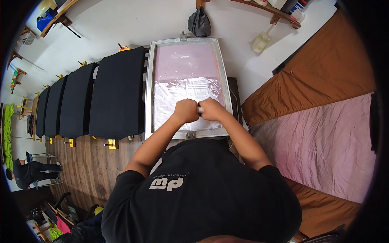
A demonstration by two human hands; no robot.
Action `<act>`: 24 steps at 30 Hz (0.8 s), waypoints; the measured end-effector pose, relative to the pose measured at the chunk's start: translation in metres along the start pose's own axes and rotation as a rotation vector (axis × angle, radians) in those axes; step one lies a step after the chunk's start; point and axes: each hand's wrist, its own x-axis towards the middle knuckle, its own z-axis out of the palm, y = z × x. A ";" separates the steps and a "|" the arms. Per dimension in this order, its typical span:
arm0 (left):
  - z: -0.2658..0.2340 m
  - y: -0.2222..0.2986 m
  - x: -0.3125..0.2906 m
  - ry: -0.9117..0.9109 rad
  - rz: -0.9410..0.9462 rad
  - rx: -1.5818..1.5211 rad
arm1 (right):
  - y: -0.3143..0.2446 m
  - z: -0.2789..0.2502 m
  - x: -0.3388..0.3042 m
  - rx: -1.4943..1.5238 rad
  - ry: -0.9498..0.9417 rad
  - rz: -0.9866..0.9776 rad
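My left hand [187, 111] and my right hand [211, 109] are side by side, both closed in fists round a short grey handle [199, 110]. Only a small piece of that handle shows between the fists, and whatever it belongs to is hidden. Both fists are over the lower half of a screen-printing frame [149, 93] with a silvery metal rim. The pinkish mesh [178, 56] fills its far part. Nearer my hands the surface is shiny and whitish, reflecting light. Metal clamps hold the frame's far edge [183, 37] and near edge [191, 135].
Left of the frame, several boards covered in black fabric [117, 93] stand in a row, with yellow brackets [111, 144] at their ends. A black bag [199, 22] hangs on the wall. Brown and pink cloth [324, 141] spreads at the right. Another person [34, 172] stands far left.
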 end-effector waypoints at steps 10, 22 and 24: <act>0.054 0.005 -0.052 0.216 0.166 -0.055 | -0.020 0.044 -0.045 -0.082 0.189 -0.049; 0.024 -0.021 0.018 0.206 0.022 0.014 | 0.008 0.006 0.028 -0.092 0.155 -0.033; 0.030 -0.022 0.019 0.262 0.058 0.025 | 0.010 0.010 0.024 -0.092 0.164 -0.043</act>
